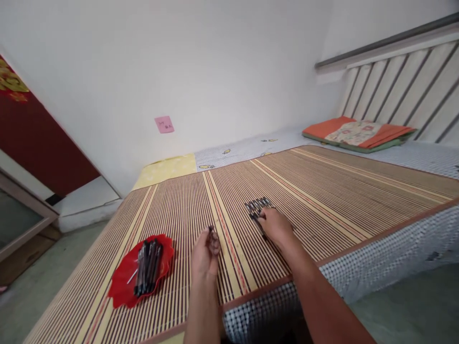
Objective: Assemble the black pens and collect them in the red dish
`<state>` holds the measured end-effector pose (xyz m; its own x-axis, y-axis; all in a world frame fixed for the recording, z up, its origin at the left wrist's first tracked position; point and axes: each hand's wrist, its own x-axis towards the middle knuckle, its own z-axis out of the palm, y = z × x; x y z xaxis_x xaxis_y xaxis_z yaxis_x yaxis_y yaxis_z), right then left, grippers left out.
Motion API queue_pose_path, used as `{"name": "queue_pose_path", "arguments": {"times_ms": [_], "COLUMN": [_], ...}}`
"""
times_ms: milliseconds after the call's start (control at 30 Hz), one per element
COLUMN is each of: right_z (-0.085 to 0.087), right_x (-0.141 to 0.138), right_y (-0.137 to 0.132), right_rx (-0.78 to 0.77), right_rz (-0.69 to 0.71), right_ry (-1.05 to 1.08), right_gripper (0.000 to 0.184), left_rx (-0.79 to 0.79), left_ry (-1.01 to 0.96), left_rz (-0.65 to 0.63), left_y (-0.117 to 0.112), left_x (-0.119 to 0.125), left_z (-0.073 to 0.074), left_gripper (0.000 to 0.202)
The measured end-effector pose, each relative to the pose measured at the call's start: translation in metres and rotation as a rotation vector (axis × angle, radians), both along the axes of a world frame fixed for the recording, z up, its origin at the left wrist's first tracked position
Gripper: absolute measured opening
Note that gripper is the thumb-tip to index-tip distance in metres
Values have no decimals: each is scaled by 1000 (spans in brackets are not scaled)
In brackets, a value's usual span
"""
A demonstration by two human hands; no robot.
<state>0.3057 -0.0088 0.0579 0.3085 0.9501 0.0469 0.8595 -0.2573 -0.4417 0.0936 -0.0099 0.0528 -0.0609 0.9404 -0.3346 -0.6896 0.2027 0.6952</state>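
My right hand reaches down to a row of dark pens laid side by side on the striped mat. Its fingers are closed on a pen at the near side of that row. Over the mat to the left of the row, my left hand has its fingers curled, with a small dark piece showing at the thumb and fingertips. That piece is too small to name. Farther left, a red scalloped plate bears a pile of dark pens and a thin white stick.
The striped mat covers a bed, whose checked cloth hangs over the front edge. A folded orange and floral cloth lies at the back right beside a slatted headboard. A pink note is on the wall.
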Motion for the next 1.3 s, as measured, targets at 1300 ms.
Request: {"name": "queue_pose_path", "arguments": {"times_ms": [1300], "right_z": [-26], "right_x": [-55], "right_y": [-17], "right_rx": [95], "right_rz": [206], "right_ry": [107], "right_gripper": [17], "left_rx": [87], "left_ry": [389], "left_rz": [-44], "left_y": [20], "left_x": [8], "left_z": [-44], "left_gripper": [49]}}
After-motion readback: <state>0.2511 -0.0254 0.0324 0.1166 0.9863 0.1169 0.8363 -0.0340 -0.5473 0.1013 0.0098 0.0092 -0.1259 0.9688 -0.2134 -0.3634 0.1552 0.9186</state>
